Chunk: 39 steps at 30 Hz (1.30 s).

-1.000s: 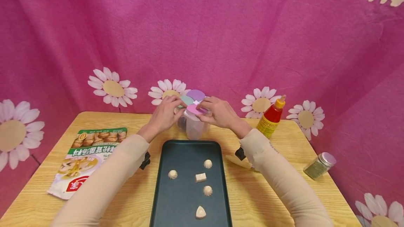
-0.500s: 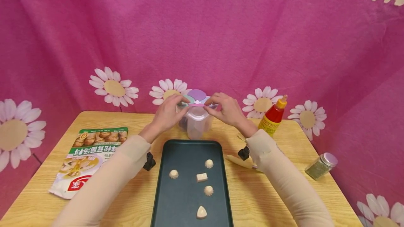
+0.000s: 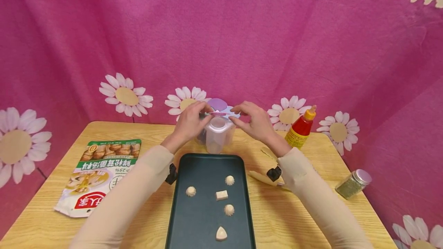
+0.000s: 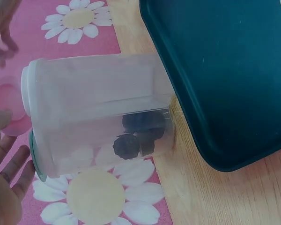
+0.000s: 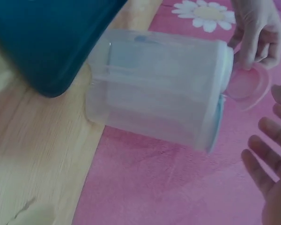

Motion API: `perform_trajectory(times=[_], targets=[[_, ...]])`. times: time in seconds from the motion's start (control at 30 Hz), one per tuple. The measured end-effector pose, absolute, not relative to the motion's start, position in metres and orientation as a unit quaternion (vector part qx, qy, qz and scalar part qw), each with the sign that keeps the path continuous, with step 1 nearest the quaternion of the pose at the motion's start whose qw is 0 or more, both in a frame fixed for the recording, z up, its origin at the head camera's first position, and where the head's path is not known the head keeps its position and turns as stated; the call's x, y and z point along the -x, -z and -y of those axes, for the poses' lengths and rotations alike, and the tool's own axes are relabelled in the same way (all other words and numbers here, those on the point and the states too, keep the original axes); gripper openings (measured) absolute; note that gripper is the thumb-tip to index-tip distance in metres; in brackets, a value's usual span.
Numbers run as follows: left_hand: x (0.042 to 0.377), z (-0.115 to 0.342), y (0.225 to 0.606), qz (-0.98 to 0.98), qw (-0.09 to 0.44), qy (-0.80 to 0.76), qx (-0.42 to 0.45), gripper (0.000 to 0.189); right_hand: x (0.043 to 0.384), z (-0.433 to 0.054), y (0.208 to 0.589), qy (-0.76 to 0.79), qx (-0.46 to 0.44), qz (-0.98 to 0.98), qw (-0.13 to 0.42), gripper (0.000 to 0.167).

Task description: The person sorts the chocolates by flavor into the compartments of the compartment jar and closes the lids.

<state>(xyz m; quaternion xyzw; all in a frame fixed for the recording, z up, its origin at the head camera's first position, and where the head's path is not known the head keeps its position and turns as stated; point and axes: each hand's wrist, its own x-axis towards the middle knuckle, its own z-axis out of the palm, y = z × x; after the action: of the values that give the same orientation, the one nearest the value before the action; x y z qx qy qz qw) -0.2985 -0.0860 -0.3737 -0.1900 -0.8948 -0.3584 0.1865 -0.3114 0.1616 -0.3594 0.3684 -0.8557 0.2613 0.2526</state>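
Behind the tray stands a clear plastic container (image 3: 215, 143) with separate compartments and coloured flip lids. Its front pink lid (image 5: 248, 82) is swung up, baring a round opening (image 3: 218, 122). My left hand (image 3: 190, 123) pinches the pink lid's edge between thumb and finger. On the other side, my right hand (image 3: 255, 123) is beside the lid with fingers spread, apart from it in the right wrist view. The purple lid (image 3: 217, 104), green lid (image 4: 36, 159) and light blue lid (image 5: 218, 124) lie down. Dark pieces (image 4: 141, 133) sit in one compartment.
A dark tray (image 3: 197, 218) bears several small cream-coloured pieces (image 3: 222, 195). Left lies a printed food pouch (image 3: 100, 176). To the right are a red sauce bottle (image 3: 299, 128), a spice jar (image 3: 353, 183) and a pale-handled utensil (image 3: 262, 178), partly hidden by the right arm.
The pink lid has swung up from lying nearly flat, uncovering the opening. Both hands pulled at it; my right hand has since come off the lid, while my left keeps hold.
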Motion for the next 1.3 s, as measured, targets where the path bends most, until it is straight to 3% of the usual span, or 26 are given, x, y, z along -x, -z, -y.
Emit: perform_trajectory(times=[0.3,0.67,0.93,1.3], targets=[[0.298,0.084,0.373,0.896,0.169,0.368,0.181,0.018,0.257,-0.219,0.368,-0.206,-0.325,0.903,0.191,0.046],[0.301,0.087,0.371,0.899,0.164,0.364,0.182,0.015,0.205,-0.312,0.415,-0.122,-0.246,0.955,0.112,0.077],[0.302,0.089,0.371,0.901,0.164,0.362,0.175,0.017,0.19,-0.347,0.449,-0.087,-0.214,0.968,0.098,0.087],[0.302,0.09,0.37,0.9,0.159,0.364,0.177,0.016,0.198,-0.348,0.469,-0.067,-0.189,0.978,0.062,0.103]])
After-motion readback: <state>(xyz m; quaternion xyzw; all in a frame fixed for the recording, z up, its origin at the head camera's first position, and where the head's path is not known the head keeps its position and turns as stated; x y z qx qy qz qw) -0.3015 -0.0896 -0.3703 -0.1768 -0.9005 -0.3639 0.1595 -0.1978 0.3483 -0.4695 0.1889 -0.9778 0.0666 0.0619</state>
